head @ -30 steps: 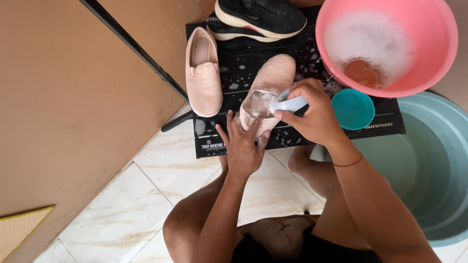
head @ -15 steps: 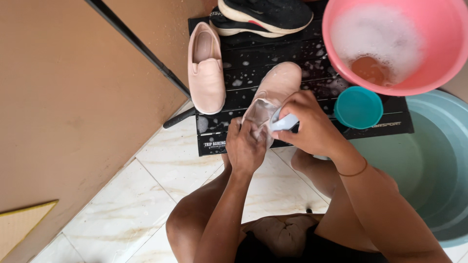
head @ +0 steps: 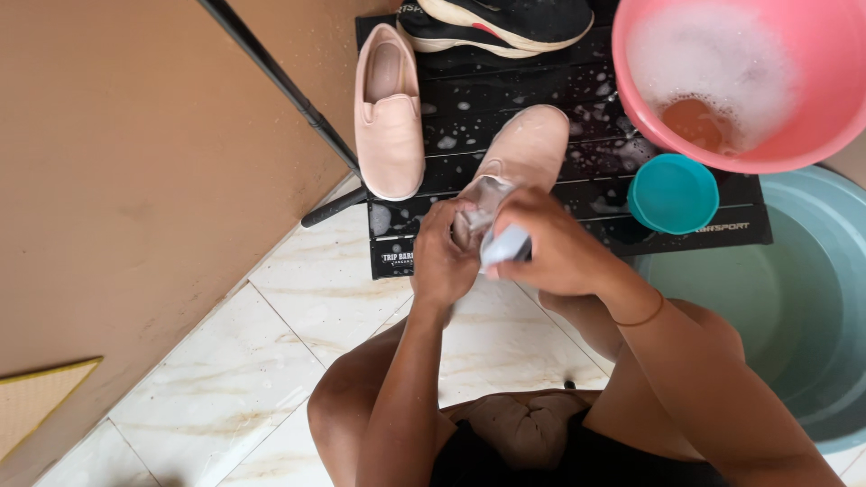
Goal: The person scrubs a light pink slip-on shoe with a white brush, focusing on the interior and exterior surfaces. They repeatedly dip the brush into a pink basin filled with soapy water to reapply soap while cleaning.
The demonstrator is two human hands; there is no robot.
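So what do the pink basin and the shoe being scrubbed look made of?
Pink basin: likely plastic, smooth, glossy, evenly coloured, thin rim. Pink shoe: seemingly soft matte fabric or suede-like upper, wet and soapy; exact textile unclear. Left hand steadies it.

It is bright here, like soft daylight. The light spreads evenly, so the shadows are faint. I see a soft shadow under my left hand (head: 442,257) and my right hand (head: 555,248). The wet black mat (head: 550,90) shines in small spots. The white floor tiles (head: 244,361) gleam a little. My hands look a bit blurry. The edges bend slightly
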